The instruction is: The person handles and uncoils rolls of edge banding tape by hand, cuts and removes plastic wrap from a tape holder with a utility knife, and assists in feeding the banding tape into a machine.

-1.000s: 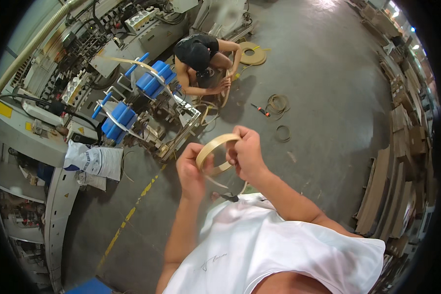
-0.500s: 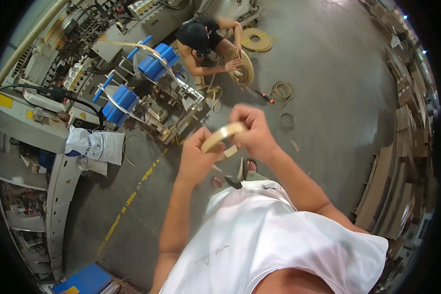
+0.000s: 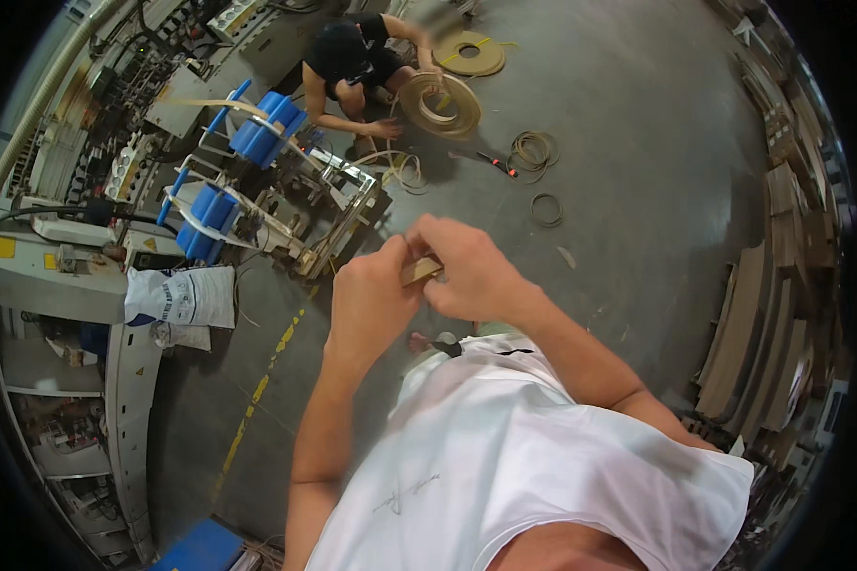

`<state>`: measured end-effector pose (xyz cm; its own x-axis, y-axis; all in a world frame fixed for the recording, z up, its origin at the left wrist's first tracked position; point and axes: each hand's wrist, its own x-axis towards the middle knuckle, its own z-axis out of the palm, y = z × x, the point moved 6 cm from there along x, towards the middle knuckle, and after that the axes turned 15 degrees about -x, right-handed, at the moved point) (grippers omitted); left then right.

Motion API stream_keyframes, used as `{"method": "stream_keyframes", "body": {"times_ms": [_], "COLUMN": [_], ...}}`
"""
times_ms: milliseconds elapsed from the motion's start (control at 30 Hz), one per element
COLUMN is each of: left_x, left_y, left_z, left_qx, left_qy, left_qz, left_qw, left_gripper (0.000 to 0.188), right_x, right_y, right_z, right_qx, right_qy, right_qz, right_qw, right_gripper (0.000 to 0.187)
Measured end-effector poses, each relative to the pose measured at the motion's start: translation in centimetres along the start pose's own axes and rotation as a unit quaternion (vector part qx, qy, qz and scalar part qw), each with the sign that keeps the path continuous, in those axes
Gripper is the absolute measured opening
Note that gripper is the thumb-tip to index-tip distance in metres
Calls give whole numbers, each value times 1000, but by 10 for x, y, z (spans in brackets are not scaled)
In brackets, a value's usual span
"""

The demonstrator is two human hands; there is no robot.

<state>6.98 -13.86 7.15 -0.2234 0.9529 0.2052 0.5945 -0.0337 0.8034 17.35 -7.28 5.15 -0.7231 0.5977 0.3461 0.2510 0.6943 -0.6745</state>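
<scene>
In front of my waist, my left hand (image 3: pixel 374 300) and my right hand (image 3: pixel 474 271) are brought together, fingers curled. Between them they grip a small coil of tan edge banding (image 3: pixel 421 272). Only a short piece of the strip shows in the gap; my fingers cover the rest. Beyond my hands a crouching person (image 3: pixel 341 71) in dark clothes steadies a large tan coil (image 3: pixel 454 122) tilted on the floor. That person's other hand (image 3: pixel 381 129) reaches low, next to loose strip loops (image 3: pixel 410 173).
A machine with blue rollers (image 3: pixel 270 130) stands at the left, with a white sack (image 3: pixel 183 297) beside it. Loose coils (image 3: pixel 533 152), a smaller ring (image 3: pixel 546 210) and a red-and-black tool (image 3: pixel 498 165) lie on the floor ahead. Stacked boards (image 3: pixel 738 328) line the right.
My hands have closed in around the small coil, which now shows far less. The other person's large coil has tilted flatter, and one of their hands has moved off it, downward.
</scene>
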Motion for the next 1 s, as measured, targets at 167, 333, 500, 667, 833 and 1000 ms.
{"method": "stream_keyframes", "body": {"times_ms": [167,333,500,667,833,1000], "left_x": [14,29,56,67,93,137], "left_y": [-20,-32,-7,-18,-48,-56], "left_z": [34,73,81,108,111,102], "left_qx": [-291,-434,-98,-470,-513,-269], "left_qy": [30,143,46,165,285,192], "left_qz": [-124,-216,-89,-167,-144,-79], "left_qw": [948,863,990,851,797,941], "left_gripper": [10,14,18,14,12,15], "right_x": [-6,-2,14,26,46,80], "right_y": [72,100,111,149,162,179], "right_z": [-8,-36,-50,-52,-49,-60], "right_qx": [420,188,201,611,451,344], "right_qy": [0,-25,-96,84,57,30], "right_qz": [205,195,163,291,304,343], "right_qw": [884,962,961,731,837,873], "right_gripper": [17,18,18,21,17,22]}}
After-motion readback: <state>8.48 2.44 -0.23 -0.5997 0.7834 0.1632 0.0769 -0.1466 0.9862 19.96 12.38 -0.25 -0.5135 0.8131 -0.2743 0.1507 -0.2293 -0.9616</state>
